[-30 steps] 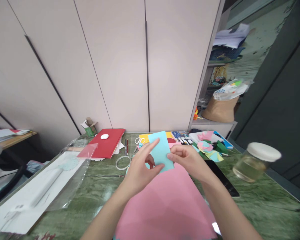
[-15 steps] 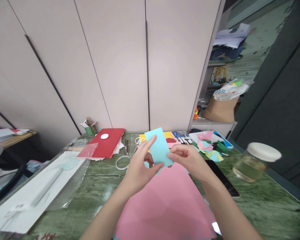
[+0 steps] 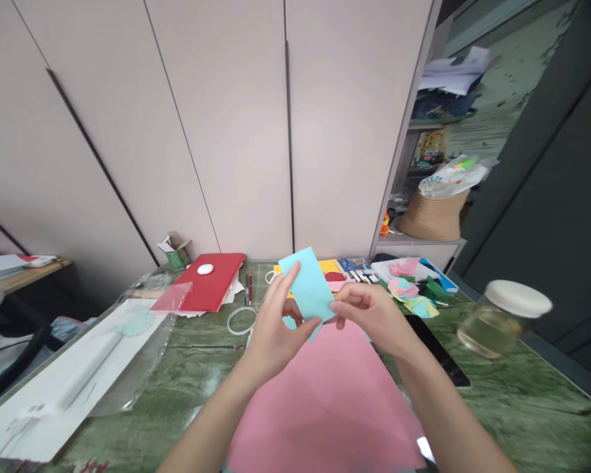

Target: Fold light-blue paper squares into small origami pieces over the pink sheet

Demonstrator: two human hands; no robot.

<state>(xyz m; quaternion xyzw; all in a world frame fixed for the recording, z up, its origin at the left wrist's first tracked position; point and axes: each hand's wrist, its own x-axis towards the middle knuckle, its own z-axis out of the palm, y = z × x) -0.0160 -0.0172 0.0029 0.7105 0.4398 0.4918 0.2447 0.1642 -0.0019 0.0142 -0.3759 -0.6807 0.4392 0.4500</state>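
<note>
A light blue piece of paper [image 3: 309, 282], rectangular and tilted, is held up between my two hands in the head view. My left hand [image 3: 280, 328] grips its left side, thumb along the lower edge and index finger on the face. With thumb and fingertips, my right hand [image 3: 367, 312] pinches its lower right corner. Some of the fingers behind the paper are hidden. Below the hands lies a large pink sheet [image 3: 325, 401], with light blue showing at its edges.
A red folder [image 3: 211, 282] with a white round object [image 3: 205, 269] lies back left. Paper scraps [image 3: 414, 292] and markers [image 3: 362, 272] sit at the back. On the right are a black tablet [image 3: 436, 351] and a lidded jar [image 3: 502, 322]. A roll of tape [image 3: 241, 320] lies left of my hands.
The blue paper has shifted slightly left and leans a little more to the left. Both hands keep hold of it, nearly in place.
</note>
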